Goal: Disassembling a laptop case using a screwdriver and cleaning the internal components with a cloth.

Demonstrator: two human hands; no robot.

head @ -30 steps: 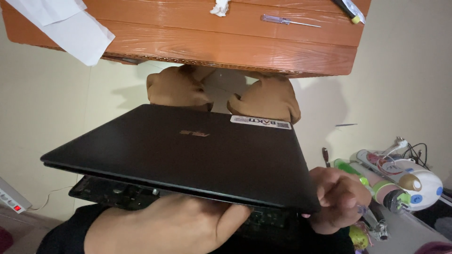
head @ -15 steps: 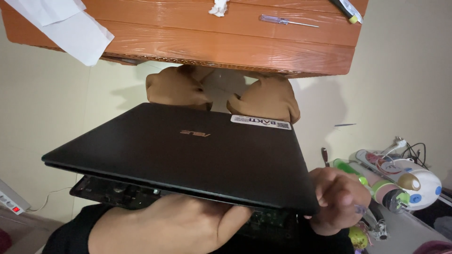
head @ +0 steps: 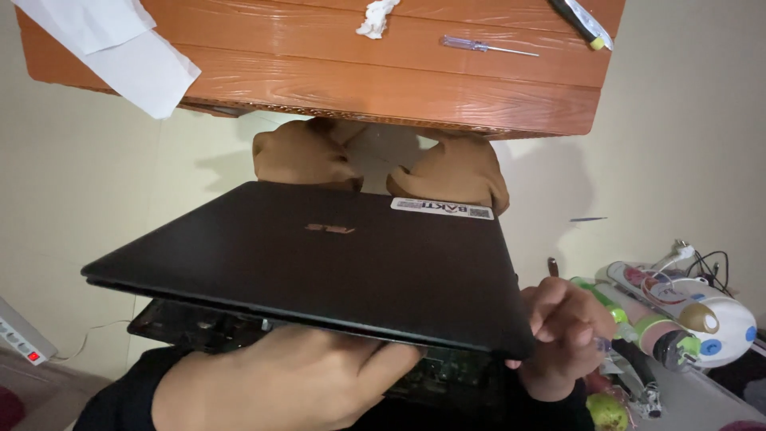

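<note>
A black laptop (head: 335,263) fills the middle of the head view, its closed lid up, with a white sticker near the far right corner. Beneath its near edge the opened underside with circuit parts (head: 199,327) shows. My left hand (head: 287,383) grips the laptop's near edge from below, fingers under the lid. At the near right corner, my right hand (head: 562,335) is curled against the laptop and holds it there. Two brown-clad knees (head: 375,160) of a person show beyond the laptop.
An orange wooden table (head: 383,80) lies at the top with white paper (head: 128,56), a crumpled tissue (head: 375,17) and a screwdriver (head: 487,48). At right are a white appliance (head: 702,311), cables and green-capped bottles (head: 638,327). A power strip (head: 20,343) lies at left.
</note>
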